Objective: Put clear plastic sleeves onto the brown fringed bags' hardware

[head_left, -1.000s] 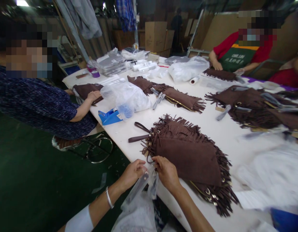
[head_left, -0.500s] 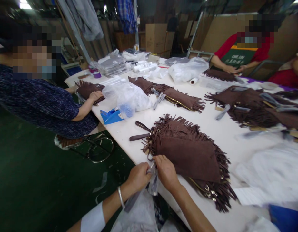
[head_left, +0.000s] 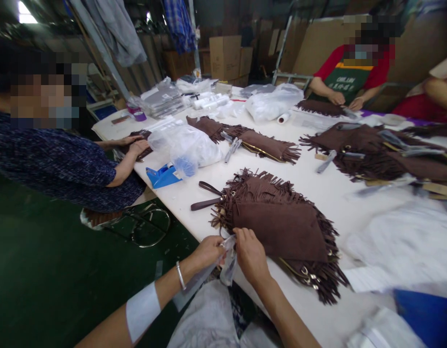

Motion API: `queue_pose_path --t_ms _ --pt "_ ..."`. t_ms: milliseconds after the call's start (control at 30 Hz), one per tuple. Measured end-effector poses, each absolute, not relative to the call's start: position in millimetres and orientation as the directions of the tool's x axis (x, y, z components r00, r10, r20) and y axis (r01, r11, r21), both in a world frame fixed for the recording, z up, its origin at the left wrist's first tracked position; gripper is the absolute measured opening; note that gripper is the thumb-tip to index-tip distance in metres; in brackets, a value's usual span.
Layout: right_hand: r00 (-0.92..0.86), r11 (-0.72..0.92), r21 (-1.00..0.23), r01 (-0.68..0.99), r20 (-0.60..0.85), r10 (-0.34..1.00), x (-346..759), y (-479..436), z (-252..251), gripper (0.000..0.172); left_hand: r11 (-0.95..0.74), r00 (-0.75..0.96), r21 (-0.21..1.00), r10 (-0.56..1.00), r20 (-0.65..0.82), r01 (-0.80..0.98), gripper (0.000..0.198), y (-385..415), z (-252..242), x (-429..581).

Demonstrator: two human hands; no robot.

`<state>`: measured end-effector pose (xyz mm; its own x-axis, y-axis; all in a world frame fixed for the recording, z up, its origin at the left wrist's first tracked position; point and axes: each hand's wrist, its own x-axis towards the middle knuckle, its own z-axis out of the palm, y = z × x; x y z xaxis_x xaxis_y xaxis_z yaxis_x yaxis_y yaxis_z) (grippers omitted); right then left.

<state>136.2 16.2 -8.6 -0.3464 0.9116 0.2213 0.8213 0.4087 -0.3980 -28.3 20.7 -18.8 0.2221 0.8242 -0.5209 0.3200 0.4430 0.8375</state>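
A brown fringed clutch bag (head_left: 277,224) lies flat on the table in front of me, with its wrist strap (head_left: 207,197) sticking out to the left. My left hand (head_left: 209,251) is closed on a clear plastic sleeve (head_left: 229,266) just off the table edge. At the bag's near left corner, my right hand (head_left: 250,251) pinches the top of the same sleeve. Part of a thin brown loop shows by the fingertips; what else they hold is hidden. Gold zips and clasps (head_left: 310,278) show along the bag's near right edge.
More fringed bags (head_left: 269,145) lie across the white table (head_left: 194,223). A blue tape dispenser (head_left: 163,176) and a clear plastic bag (head_left: 194,142) stand near the left edge. White wrapping (head_left: 408,241) covers the right. Co-workers handle bags at the left and far right.
The view has shifted slightly. My hands keep their grip beside the bag's corner, and the plastic sleeve between them has shifted. The co-worker at left has moved a hand over the bag there.
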Motion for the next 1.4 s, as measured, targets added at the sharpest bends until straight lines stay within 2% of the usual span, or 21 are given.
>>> queue_pose_path --t_ms 100,167,200,333,400,500,600,700,767,967,1100,1200,1300,1400 --pt "-0.192 0.268 -0.61 0.745 0.189 0.963 125 -16 -10 0.025 0.512 0.241 0.827 0.794 -0.559 0.232 0.009 17 -17 -29" --pt "-0.169 0.15 -0.763 0.629 0.054 0.984 119 -39 -15 0.026 0.559 0.259 0.808 0.765 -0.589 0.187 0.013 13 -14 -30" --pt "-0.174 0.096 -0.801 0.592 -0.01 0.985 118 -48 -19 0.026 0.581 0.267 0.796 0.75 -0.605 0.17 0.014 11 -13 -31" --pt "-0.103 -0.039 -0.78 0.625 -0.132 0.986 120 -62 -30 0.03 0.644 0.29 0.753 0.701 -0.652 0.135 0.017 5 -7 -29" --pt "-0.058 -0.118 -0.817 0.565 -0.182 0.982 120 -60 -33 0.031 0.671 0.3 0.734 0.683 -0.666 0.102 0.018 2 -5 -25" --pt "-0.015 -0.347 -0.914 0.21 -0.358 0.934 113 -57 -36 0.034 0.702 0.321 0.711 0.681 -0.658 -0.032 0.019 -4 -3 -21" --pt "0.001 -0.489 -0.862 -0.132 -0.493 0.87 101 -57 -39 0.044 0.691 0.323 0.705 0.711 -0.625 -0.157 0.022 -9 -3 -19" --pt "0.006 -0.512 -0.8 -0.313 -0.54 0.841 93 -56 -44 0.049 0.678 0.32 0.71 0.727 -0.608 -0.191 0.024 -12 -4 -20" --pt "-0.006 -0.526 -0.764 -0.373 -0.565 0.825 91 -55 -47 0.049 0.671 0.315 0.72 0.732 -0.604 -0.176 0.026 -14 -4 -21" --pt "0.09 -0.488 -0.791 -0.368 -0.553 0.828 88 -51 -43 0.037 0.599 0.291 0.783 0.789 -0.541 -0.165 0.03 -22 -4 -24" --pt "0.164 -0.495 -0.841 -0.218 -0.532 0.831 88 -48 -32 0.032 0.535 0.153 0.817 0.845 -0.513 -0.217 0.027 -28 -8 -25" --pt "0.212 -0.443 -0.893 -0.075 -0.448 0.868 89 -47 -26 0.033 0.471 0.043 0.859 0.88 -0.472 -0.2 0.02 -28 -15 -24" --pt "0.228 -0.396 -0.918 0.016 -0.382 0.896 89 -49 -23 0.032 0.464 0.004 0.866 0.882 -0.471 -0.185 0.015 -27 -22 -23" --pt "0.222 -0.409 -0.912 -0.035 -0.407 0.886 88 -51 -27 0.033 0.481 0.003 0.85 0.871 -0.492 -0.216 0.012 -26 -25 -24"
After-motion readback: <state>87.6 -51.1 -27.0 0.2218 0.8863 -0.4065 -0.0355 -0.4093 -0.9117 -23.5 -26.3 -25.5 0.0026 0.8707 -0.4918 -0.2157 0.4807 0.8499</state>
